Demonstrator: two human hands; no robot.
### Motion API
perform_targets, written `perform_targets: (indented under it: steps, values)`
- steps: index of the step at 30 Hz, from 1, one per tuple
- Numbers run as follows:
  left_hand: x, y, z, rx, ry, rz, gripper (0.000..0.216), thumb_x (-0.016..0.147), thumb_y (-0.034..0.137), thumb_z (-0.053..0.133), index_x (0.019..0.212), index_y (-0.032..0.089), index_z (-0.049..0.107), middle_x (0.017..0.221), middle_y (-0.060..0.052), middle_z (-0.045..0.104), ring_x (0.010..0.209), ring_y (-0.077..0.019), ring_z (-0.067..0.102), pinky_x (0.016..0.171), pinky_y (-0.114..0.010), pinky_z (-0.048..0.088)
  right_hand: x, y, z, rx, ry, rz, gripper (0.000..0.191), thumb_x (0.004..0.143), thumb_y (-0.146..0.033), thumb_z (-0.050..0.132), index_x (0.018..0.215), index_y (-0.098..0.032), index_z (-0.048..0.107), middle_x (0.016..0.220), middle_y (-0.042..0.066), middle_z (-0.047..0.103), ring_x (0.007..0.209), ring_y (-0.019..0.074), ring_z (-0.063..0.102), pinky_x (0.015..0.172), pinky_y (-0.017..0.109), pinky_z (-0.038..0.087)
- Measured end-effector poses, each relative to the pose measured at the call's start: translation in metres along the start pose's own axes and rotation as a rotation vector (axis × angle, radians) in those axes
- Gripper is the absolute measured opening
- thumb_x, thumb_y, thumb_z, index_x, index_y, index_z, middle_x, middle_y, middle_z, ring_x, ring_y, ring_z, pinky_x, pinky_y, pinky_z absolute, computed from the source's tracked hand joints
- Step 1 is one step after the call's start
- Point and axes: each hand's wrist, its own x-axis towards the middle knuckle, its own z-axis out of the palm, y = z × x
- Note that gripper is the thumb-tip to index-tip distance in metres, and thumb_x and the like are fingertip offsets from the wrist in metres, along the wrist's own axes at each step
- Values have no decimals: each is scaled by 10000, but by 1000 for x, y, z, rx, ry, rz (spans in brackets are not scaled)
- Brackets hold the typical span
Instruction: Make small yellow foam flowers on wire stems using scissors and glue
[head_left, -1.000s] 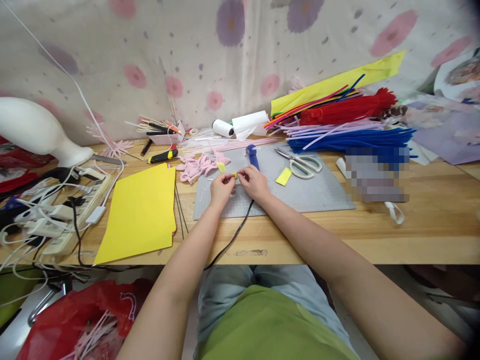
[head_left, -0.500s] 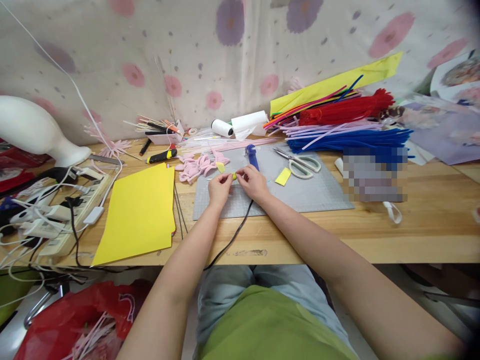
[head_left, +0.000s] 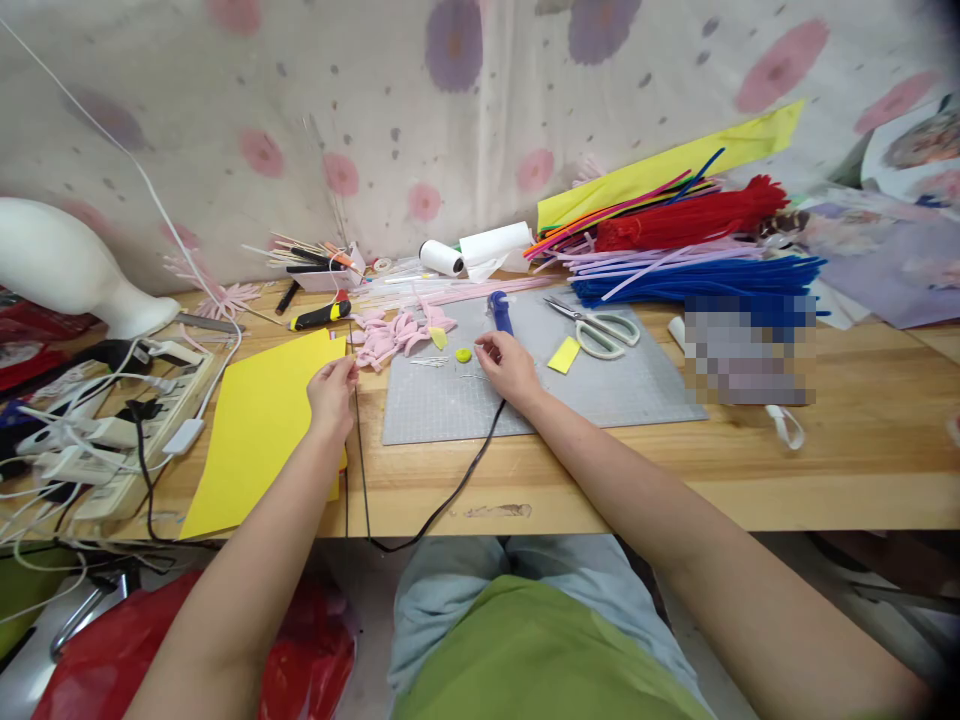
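My left hand [head_left: 332, 388] rests at the right edge of the yellow sheet [head_left: 259, 430], its fingertips pinched on a thin dark wire [head_left: 358, 450] that runs down past the table's front edge. My right hand [head_left: 510, 366] lies on the grey cutting mat [head_left: 600, 390] with fingers curled together; I cannot see whether they hold anything. A small yellow-green round piece [head_left: 463, 354] lies loose on the mat just left of my right hand. A blue-handled tool [head_left: 499, 310] lies behind that hand, and its black cable [head_left: 450, 495] trails off the table.
Pink foam petals [head_left: 394, 335] lie at the mat's left corner, with scissors [head_left: 600, 328] and a yellow scrap [head_left: 564, 354] to the right. Pipe cleaners [head_left: 690, 250] are stacked at the back right. Power strips and cords [head_left: 105, 420] crowd the left. A red bag [head_left: 97, 650] sits below.
My left hand let go of the yellow-green piece and moved left to the wires beside the yellow sheet. The piece now lies on the mat. The right hand stayed put.
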Motion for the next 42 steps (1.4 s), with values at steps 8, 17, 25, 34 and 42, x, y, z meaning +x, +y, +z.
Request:
perform_targets:
  steps: [8,17,25,34,42]
  values:
    - [11,-15,-26,159,66,151,191,563,282,647,687,139,618,647,17,594,638,-95,546,705,-243,446,-1,2,1,-7,-3,-7,169,810,-249,474,908,-197,602,848,33,620,684,137,531,662,275,420]
    - [15,-20,-23,49,-4,103,181,562,260,657,689,144,601,651,24,595,653,-87,553,726,-235,446,-1,3,1,5,-4,-8,179,807,-250,473,914,-191,604,850,37,621,687,138,534,662,278,417]
    - [25,-19,-31,372,-25,163,190,578,285,637,706,145,652,664,-5,635,668,-126,573,736,-261,446,-1,4,1,12,-1,4,165,807,-255,474,900,-191,596,859,30,621,664,126,524,653,270,415]
    - [25,-21,-20,451,7,196,204,605,293,620,718,131,674,664,-18,646,645,-132,565,697,-264,446,8,5,-13,47,384,81,244,804,-308,478,998,-168,525,887,67,565,775,159,525,747,303,443]
    - [-29,-11,76,181,-260,120,150,632,262,617,679,129,671,632,-14,613,591,-113,540,554,-236,456,55,22,0,-135,91,431,453,652,-443,667,978,-135,598,1095,171,583,1085,290,508,931,410,367]
